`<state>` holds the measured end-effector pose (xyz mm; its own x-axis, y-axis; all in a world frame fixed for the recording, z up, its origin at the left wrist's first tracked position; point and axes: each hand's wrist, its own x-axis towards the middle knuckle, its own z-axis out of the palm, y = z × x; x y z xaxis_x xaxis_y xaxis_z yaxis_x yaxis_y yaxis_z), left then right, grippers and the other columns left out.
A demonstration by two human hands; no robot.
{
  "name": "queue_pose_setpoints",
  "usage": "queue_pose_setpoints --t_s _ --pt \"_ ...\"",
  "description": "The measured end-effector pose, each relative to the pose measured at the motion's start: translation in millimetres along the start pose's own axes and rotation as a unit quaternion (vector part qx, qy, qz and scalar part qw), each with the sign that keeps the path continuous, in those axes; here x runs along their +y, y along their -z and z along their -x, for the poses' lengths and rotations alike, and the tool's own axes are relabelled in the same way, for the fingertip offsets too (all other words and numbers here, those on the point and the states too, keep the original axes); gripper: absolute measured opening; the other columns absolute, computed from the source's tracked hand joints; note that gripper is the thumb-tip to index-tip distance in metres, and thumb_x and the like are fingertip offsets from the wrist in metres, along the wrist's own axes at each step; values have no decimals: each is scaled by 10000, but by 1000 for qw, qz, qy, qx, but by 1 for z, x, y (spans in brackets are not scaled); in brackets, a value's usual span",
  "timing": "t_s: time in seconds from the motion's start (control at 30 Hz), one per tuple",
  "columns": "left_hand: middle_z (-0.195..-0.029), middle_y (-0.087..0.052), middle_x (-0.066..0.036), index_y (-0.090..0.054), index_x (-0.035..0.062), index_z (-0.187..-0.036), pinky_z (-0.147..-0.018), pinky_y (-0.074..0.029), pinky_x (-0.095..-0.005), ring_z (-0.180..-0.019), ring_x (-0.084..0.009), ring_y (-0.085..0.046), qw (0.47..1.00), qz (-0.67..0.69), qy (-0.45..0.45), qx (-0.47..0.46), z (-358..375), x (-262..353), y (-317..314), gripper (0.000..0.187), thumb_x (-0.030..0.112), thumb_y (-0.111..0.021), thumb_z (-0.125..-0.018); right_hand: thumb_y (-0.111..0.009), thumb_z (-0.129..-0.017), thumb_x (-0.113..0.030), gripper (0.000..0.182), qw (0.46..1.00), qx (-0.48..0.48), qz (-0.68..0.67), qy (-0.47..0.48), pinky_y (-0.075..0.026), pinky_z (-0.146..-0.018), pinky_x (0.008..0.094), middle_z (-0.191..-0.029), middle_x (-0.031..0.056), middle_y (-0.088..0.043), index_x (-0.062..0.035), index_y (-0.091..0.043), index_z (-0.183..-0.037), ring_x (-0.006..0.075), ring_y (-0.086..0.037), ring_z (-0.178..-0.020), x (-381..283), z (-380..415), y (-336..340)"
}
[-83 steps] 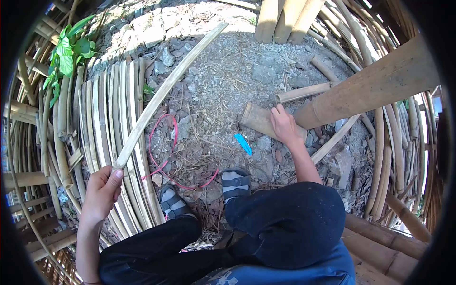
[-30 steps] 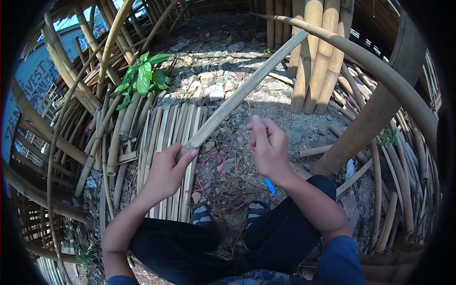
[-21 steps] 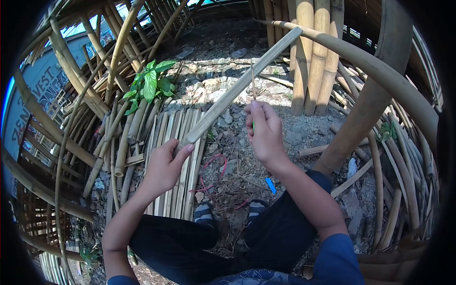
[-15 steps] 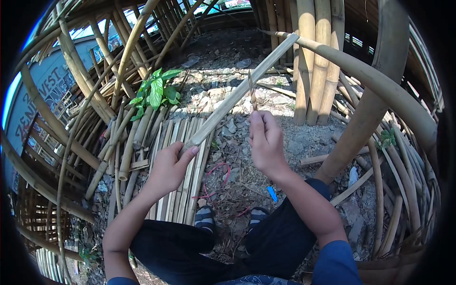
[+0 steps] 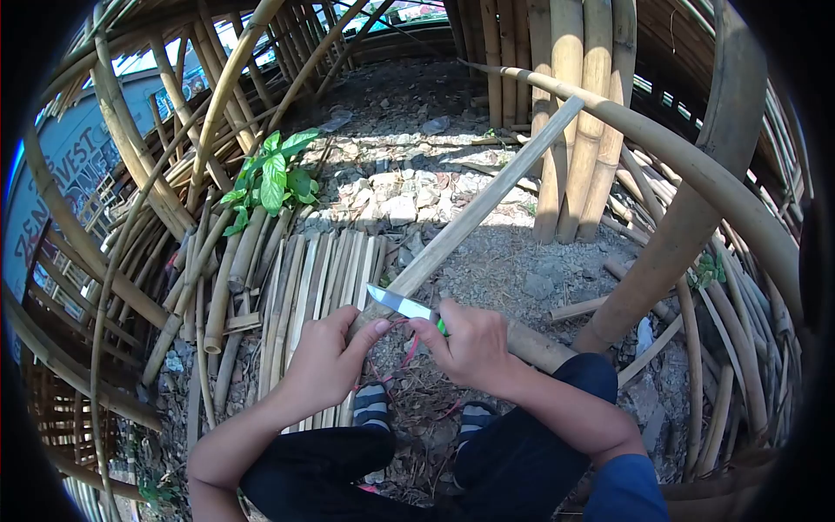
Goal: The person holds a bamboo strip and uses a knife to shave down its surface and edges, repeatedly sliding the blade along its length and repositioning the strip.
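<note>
My left hand (image 5: 326, 361) is closed round the near end of a long, flat bamboo strip (image 5: 487, 200), thumb on top. The strip slants up and away to the right, and its far end overlaps a curved bamboo pole (image 5: 644, 117). In my right hand (image 5: 470, 344) is a knife (image 5: 400, 303); a bit of green handle shows at my fingers. Its shiny blade points left and lies across the strip, close above my left thumb. Beneath my left hand, a row of split bamboo strips (image 5: 317, 278) lies on the ground.
A thick slanted bamboo post (image 5: 670, 235) stands at right, with upright poles (image 5: 570, 130) behind it. A short bamboo length (image 5: 539, 344) shows behind my right wrist. Bamboo stacks and a leafy plant (image 5: 274, 174) are at left. Stony ground (image 5: 391, 196) lies ahead.
My right hand has come down and left toward my left hand, and the knife blade now lies across the strip. The strip's far end has shifted right and lower in view.
</note>
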<state>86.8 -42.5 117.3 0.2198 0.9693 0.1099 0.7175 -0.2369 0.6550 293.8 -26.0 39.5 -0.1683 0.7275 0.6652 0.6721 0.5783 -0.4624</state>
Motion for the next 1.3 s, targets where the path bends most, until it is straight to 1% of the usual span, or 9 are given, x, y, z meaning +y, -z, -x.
queue_pose_setpoints --t_s 0.07,0.23,0.3,0.63,0.73,0.8,0.93,1.0,1.3 --pt "-482 -514 -141 -541 -20 -703 -473 -404 -426 -448 -286 -571 1000 -14 4 -7 -3 -5 -3 473 349 -639 -981 -627 -966 -387 433 1000 -5 20 11 -433 -453 429 -521 130 -544 -51 -545 -706 334 -581 -458 8 1 -4" --pt "-493 -527 -170 -539 -24 -718 -470 -417 -436 -460 -335 -587 998 -58 -1 -30 -9 -17 -7 455 332 -628 -987 -625 -953 -466 480 998 0 51 38 -432 -394 395 -496 90 -547 -88 -525 -674 276 -581 -416 21 1 -18" --pt "-468 -417 -108 -510 -31 -704 -440 -313 -389 -439 -138 -383 1000 -23 11 -11 -10 -20 -9 469 318 -633 -993 -628 -949 -469 482 997 2 65 46 -431 -394 388 -498 86 -545 -90 -522 -672 270 -581 -417 24 -4 -19" --pt "-476 -424 -110 -515 -31 -705 -441 -316 -391 -440 -141 -381 999 -25 28 -10 -15 -31 -9 484 340 -618 -999 -643 -951 -427 458 996 17 90 10 -437 -398 388 -502 91 -547 -86 -522 -671 261 -589 -422 33 -12 -19" --pt "-495 -517 -181 -537 -27 -709 -461 -397 -454 -454 -369 -563 999 -36 17 -11 -14 -28 -10 482 357 -627 -986 -652 -946 -426 460 997 23 73 -8 -452 -398 388 -492 93 -548 -81 -521 -672 259 -593 -414 30 -4 -24" --pt "-479 -411 -96 -513 -24 -698 -440 -302 -383 -449 -131 -372 999 -15 28 -11 -13 -28 -12 482 339 -626 -995 -657 -941 -434 468 996 22 84 21 -458 -398 383 -486 91 -547 -79 -521 -669 260 -594 -410 22 -4 -21" --pt "-481 -405 -85 -507 -22 -694 -441 -294 -380 -454 -123 -368 1000 -7 14 -7 -9 -23 -13 483 337 -633 -991 -680 -925 -447 448 996 28 77 19 -470 -400 368 -508 85 -570 -48 -537 -779 261 -605 -414 23 -5 -10" --pt "-518 -548 -177 -544 -26 -719 -470 -411 -434 -469 -336 -587 999 -23 28 -29 -9 -19 -11 472 353 -628 -986 -689 -922 -438 440 997 33 64 -2 -471 -401 370 -526 89 -581 -35 -541 -827 265 -610 -421 25 -5 -6" --pt "-524 -553 -179 -548 -28 -725 -483 -420 -447 -479 -359 -588 998 -39 30 -40 -14 -25 -18 476 362 -624 -987 -712 -916 -393 409 998 32 47 40 -481 -416 372 -625 92 -603 -18 -551 -946 269 -646 -508 41 5 -19"
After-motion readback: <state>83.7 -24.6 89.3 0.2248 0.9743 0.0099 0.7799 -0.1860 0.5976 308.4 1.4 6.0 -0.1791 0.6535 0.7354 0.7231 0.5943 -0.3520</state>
